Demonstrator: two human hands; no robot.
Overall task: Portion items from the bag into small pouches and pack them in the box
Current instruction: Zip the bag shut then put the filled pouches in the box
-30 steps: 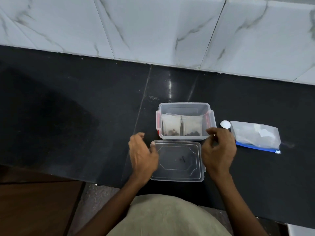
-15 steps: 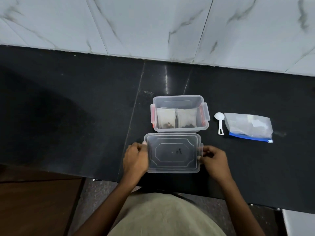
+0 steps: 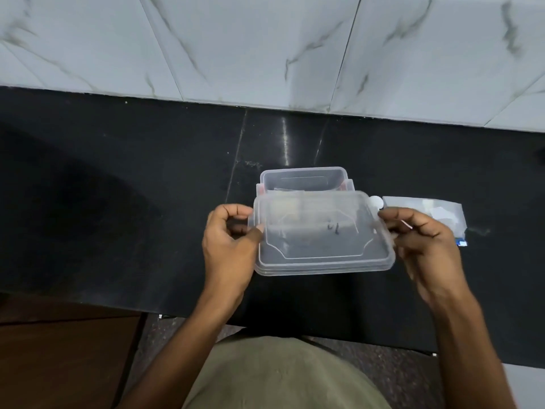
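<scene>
Clear plastic lid (image 3: 321, 234), frame centre: your left hand (image 3: 228, 246) and right hand (image 3: 424, 240) pinch its ends, holding it over the near half of the box (image 3: 303, 180); bag (image 3: 427, 209) at right.

black stone counter (image 3: 118, 202) carries the clear box (image 3: 303, 180), a white spoon (image 3: 376, 201) (mostly hidden), perhaps a zip bag (image 3: 427, 212).

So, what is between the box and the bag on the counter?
In the head view, a white spoon lies between the box and the bag, partly hidden by the lid.
</scene>
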